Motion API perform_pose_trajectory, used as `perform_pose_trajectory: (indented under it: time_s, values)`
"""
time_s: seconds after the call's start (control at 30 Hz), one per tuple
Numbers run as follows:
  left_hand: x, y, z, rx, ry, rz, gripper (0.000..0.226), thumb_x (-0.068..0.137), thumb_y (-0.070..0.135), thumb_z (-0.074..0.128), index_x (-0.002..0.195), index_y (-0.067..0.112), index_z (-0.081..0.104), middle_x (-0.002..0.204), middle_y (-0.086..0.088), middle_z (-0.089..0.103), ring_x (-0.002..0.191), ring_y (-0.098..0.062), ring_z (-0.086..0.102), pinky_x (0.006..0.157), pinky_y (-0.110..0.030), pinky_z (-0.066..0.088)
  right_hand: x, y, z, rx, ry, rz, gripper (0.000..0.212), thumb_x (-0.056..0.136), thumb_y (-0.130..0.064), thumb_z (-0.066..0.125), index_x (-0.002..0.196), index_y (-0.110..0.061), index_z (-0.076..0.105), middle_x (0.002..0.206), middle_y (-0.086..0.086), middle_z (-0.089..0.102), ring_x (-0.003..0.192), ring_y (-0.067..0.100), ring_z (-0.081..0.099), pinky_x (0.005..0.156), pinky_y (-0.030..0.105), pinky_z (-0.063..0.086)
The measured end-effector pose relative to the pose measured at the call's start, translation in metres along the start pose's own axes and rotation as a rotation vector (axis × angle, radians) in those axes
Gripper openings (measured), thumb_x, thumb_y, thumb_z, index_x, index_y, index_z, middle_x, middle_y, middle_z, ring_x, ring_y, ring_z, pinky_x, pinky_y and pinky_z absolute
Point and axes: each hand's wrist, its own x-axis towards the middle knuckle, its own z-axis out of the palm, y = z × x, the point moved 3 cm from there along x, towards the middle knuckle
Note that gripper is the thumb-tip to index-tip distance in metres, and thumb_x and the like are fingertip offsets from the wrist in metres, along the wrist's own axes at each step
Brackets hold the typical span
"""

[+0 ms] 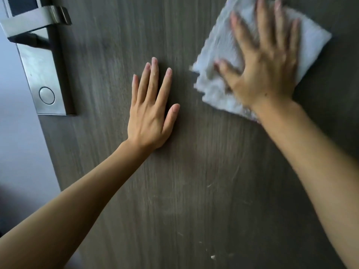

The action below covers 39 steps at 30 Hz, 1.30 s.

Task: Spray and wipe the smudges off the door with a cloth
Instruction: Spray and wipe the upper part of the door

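A dark grey wood-grain door fills the head view. My right hand presses a folded white cloth flat against the door at the upper right, fingers spread straight; hand and cloth are motion-blurred. My left hand lies flat on the door at the centre, fingers straight and pointing up. Pale streaks and small white flecks mark the lower part of the door. No spray bottle is in view.
A metal lock plate with a lever handle and a round button sits on the door's left edge. A light wall lies beyond that edge.
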Motion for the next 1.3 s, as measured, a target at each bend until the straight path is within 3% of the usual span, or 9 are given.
perform_pose_trajectory:
  time_s: [0.1,0.27,0.4,0.53,0.7,0.87,1.0,1.13,1.3]
  values:
    - [0.001,0.001,0.0,0.032,-0.01,-0.008,0.063,0.102,0.045,0.021,0.149,0.003,0.022,0.154,-0.03,0.016,0.145,-0.037,0.009,0.12,-0.044,-0.002,0.028,0.012,-0.011,-0.009,0.025,0.167,0.069,0.092,-0.068,0.024,0.153,-0.036,0.019,0.162,0.008,0.016,0.149,0.03,0.012,0.12,0.049,0.008]
    - [0.009,0.023,-0.005,0.085,0.047,0.111,0.065,0.1,0.048,0.025,0.148,0.004,0.023,0.154,-0.03,0.017,0.145,-0.038,0.011,0.119,-0.046,-0.002,-0.007,0.0,0.0,0.023,0.108,0.199,0.064,0.096,-0.06,0.03,0.152,-0.03,0.027,0.16,0.011,0.022,0.147,0.031,0.018,0.118,0.052,0.015]
    - [0.045,0.054,-0.006,-0.015,0.093,-0.01,0.068,0.1,0.05,0.02,0.151,0.005,0.017,0.156,-0.027,0.01,0.146,-0.036,0.005,0.119,-0.044,-0.003,-0.085,-0.016,0.014,0.037,0.021,0.099,0.066,0.097,-0.062,0.026,0.153,-0.026,0.027,0.159,0.013,0.022,0.147,0.032,0.019,0.117,0.054,0.018]
    - [0.071,0.069,0.001,0.029,0.047,-0.048,0.07,0.1,0.052,0.019,0.152,0.006,0.012,0.158,-0.023,0.004,0.147,-0.033,0.0,0.119,-0.038,-0.009,-0.123,-0.016,0.021,-0.002,0.012,-0.023,0.068,0.094,-0.064,0.036,0.15,-0.027,0.033,0.157,0.012,0.028,0.146,0.03,0.024,0.117,0.051,0.021]
    - [0.077,0.06,0.008,0.104,0.033,0.03,0.069,0.1,0.051,0.023,0.15,0.004,0.019,0.158,-0.023,0.01,0.147,-0.035,0.007,0.119,-0.04,-0.007,-0.03,0.028,0.002,0.001,0.046,-0.184,0.069,0.089,-0.063,0.037,0.15,-0.03,0.034,0.159,0.009,0.026,0.146,0.028,0.021,0.118,0.047,0.01]
    - [0.079,0.054,0.014,0.177,0.0,0.044,0.071,0.098,0.052,0.022,0.151,0.005,0.016,0.159,-0.021,0.008,0.147,-0.034,0.005,0.12,-0.048,0.002,0.088,0.082,-0.024,-0.045,0.067,0.09,0.07,0.091,-0.065,0.029,0.153,-0.033,0.022,0.162,0.007,0.014,0.149,0.028,0.012,0.12,0.048,0.01]
    - [0.078,0.053,0.015,0.172,0.002,0.059,0.071,0.099,0.053,0.02,0.152,0.006,0.016,0.159,-0.021,0.008,0.148,-0.034,0.004,0.12,-0.05,0.004,0.117,0.101,-0.032,-0.036,0.08,0.211,0.067,0.095,-0.064,0.025,0.154,-0.034,0.018,0.163,0.006,0.01,0.149,0.028,0.009,0.12,0.048,0.008]
    - [0.078,0.052,0.016,0.135,0.0,0.048,0.072,0.099,0.054,0.017,0.152,0.007,0.008,0.159,-0.019,0.002,0.148,-0.031,0.0,0.12,-0.047,0.0,0.076,0.077,-0.018,-0.018,0.145,0.204,0.066,0.093,-0.06,0.025,0.152,-0.031,0.027,0.161,0.01,0.019,0.148,0.032,0.016,0.119,0.051,0.014]
    - [0.075,0.051,0.011,-0.023,0.088,0.074,0.072,0.1,0.053,0.018,0.151,0.004,0.003,0.157,-0.023,0.003,0.147,-0.029,-0.002,0.12,-0.041,-0.006,-0.041,0.007,0.004,0.064,0.077,-0.038,0.065,0.092,-0.057,0.04,0.151,-0.029,0.032,0.159,0.01,0.026,0.146,0.032,0.021,0.118,0.053,0.018]
